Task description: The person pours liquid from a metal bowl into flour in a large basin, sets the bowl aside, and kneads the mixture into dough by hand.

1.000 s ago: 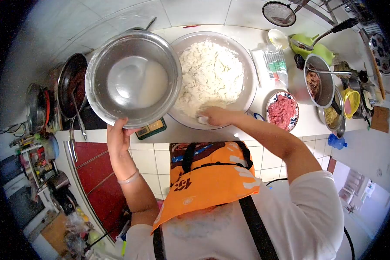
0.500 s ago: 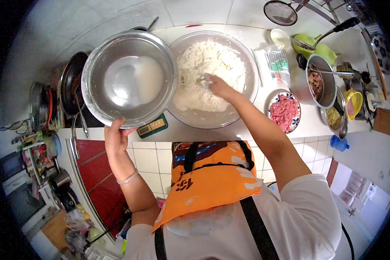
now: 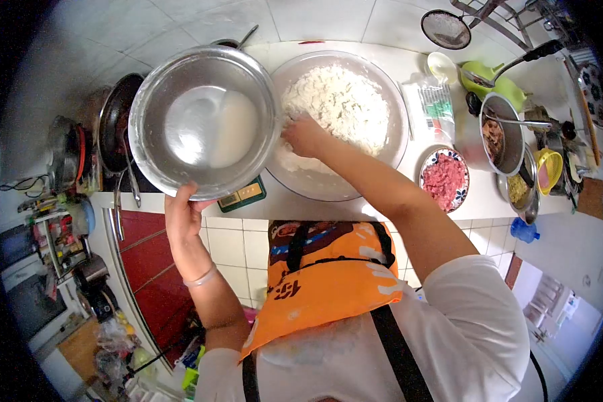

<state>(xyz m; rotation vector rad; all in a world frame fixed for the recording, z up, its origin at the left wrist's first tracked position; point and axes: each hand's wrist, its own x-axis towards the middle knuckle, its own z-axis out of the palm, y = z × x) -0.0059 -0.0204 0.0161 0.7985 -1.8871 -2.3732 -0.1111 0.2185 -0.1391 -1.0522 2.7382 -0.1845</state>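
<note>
My left hand (image 3: 182,213) grips the near rim of a steel bowl (image 3: 155,157). The bowl is tilted, and some cloudy, whitish liquid (image 3: 238,130) lies in its right side. Beside it stands a large basin (image 3: 396,144) holding lumpy, partly wetted flour (image 3: 348,100). My right hand (image 3: 306,136) is inside the basin at the left part of the flour, close to the steel bowl's rim. Its fingers are curled and partly hidden, so what they hold, if anything, does not show. Under the steel bowl, a kitchen scale (image 3: 242,196) partly shows.
On the right are a plate of minced meat (image 3: 443,179), a plastic bag (image 3: 430,107), a pot with meat (image 3: 494,137), a green colander (image 3: 496,94) and a yellow bowl (image 3: 548,173). A dark frying pan (image 3: 117,127) stands at the left. A strainer (image 3: 446,29) hangs at the back.
My right hand has moved left through the flour, from the middle of the basin toward its left side. My left hand still holds the steel bowl in about the same place.
</note>
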